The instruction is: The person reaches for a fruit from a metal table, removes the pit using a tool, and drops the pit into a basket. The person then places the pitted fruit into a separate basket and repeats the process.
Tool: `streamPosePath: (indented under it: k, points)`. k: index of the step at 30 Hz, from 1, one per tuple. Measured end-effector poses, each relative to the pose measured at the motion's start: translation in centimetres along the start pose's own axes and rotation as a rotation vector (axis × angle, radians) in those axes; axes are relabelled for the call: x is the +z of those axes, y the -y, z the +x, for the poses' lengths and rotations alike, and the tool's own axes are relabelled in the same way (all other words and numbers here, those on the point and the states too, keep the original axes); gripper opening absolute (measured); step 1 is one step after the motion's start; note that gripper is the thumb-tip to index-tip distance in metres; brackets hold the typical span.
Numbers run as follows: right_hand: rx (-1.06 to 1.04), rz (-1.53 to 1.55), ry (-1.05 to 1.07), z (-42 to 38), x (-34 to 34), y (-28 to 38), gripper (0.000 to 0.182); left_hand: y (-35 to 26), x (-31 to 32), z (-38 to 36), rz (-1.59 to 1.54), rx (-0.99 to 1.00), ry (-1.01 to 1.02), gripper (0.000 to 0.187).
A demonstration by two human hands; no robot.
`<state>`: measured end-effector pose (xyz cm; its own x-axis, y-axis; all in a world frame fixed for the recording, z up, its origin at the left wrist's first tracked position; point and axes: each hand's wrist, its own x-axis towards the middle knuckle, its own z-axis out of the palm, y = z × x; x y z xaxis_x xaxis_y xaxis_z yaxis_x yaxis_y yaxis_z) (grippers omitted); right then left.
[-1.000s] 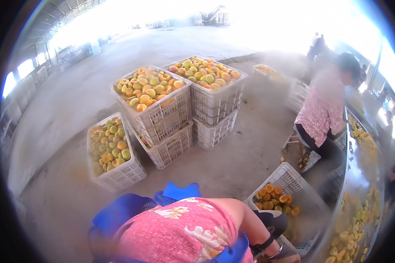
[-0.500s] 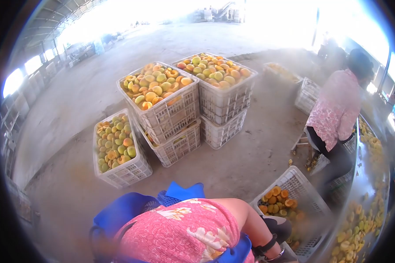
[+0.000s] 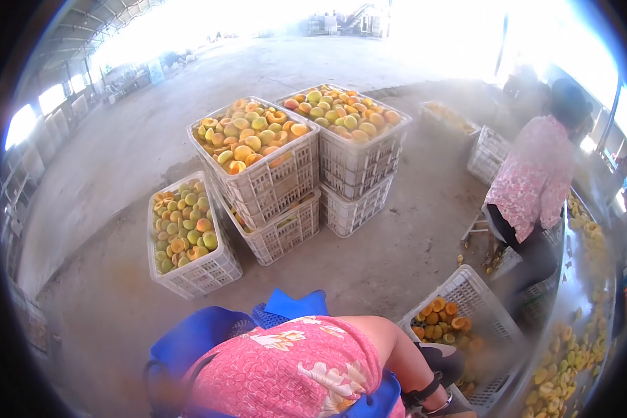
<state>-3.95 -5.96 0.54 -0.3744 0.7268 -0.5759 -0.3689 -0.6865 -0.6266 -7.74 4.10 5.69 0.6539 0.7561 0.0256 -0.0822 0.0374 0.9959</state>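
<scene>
A bare arm (image 3: 404, 352) in a pink floral sleeve (image 3: 285, 362) reaches down to the bottom edge, with a dark band and a bracelet at its wrist. I take it for my left arm. Only a sliver of my left hand (image 3: 458, 414) shows there, and its fingers are cut off by the frame. Nearest to it is a white plastic crate (image 3: 482, 287), partly filled with orange apricot halves (image 3: 435, 320). To its right runs a metal trough (image 3: 571, 279) carrying yellow-green fruit pieces (image 3: 561, 362). My right hand is out of view.
Fruit-filled crates stand ahead, including a stacked front crate (image 3: 265, 184), a rear crate (image 3: 359, 160) and a single left crate (image 3: 223, 265). A co-worker in a pink patterned shirt (image 3: 529, 167) bends beside the trough. Blue cloth (image 3: 296, 305) lies behind my shoulder.
The view has shifted very slightly. My arm keeps almost the same pose. The co-worker's sleeve near the trough has moved a little, and the fruit pieces in the trough lie differently.
</scene>
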Motion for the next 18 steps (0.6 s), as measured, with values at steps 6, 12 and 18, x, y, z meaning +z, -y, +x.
streamPosePath:
  k: [6,12,18]
  points:
    - [0.001,0.035,0.0,-1.1,-1.0,-0.3,0.045,-0.1,0.5,-0.7,-0.009,0.01,0.005,0.046]
    - [-0.023,0.113,-0.001,-4.4,-4.7,-0.5,0.045,0.3,1.1,0.0,-0.066,0.028,0.028,0.049]
    - [-0.318,0.435,0.0,-10.5,-8.8,-1.4,0.035,3.2,8.2,0.9,-0.552,-0.05,0.203,0.052]
